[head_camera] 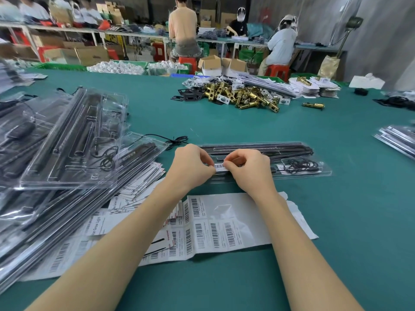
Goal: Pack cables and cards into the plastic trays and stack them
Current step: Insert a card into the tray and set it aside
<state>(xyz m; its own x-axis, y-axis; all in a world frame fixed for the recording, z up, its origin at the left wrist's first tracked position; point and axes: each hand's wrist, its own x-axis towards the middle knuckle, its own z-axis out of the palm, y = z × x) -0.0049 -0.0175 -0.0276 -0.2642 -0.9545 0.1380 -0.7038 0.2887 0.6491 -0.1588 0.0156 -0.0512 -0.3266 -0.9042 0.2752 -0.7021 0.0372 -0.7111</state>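
Observation:
A long clear plastic tray [298, 170] lies crosswise on the green table in front of me, holding black bars and a coiled black cable [302, 164] at its right end. Both hands meet over its left part. My left hand [190, 167] and my right hand [249, 169] pinch the two ends of a small white barcode label [220, 166] just above the tray. A tilted pile of filled clear trays [74, 140] stands at the left. Printed cards [143, 182] fan out beneath that pile.
A sheet of barcode labels [215, 234] lies under my forearms. A loose black cable [173, 140] lies beyond my left hand. A heap of brass latch parts [244, 96] sits at the far middle, more trays [397, 138] at the right edge. People work at benches behind.

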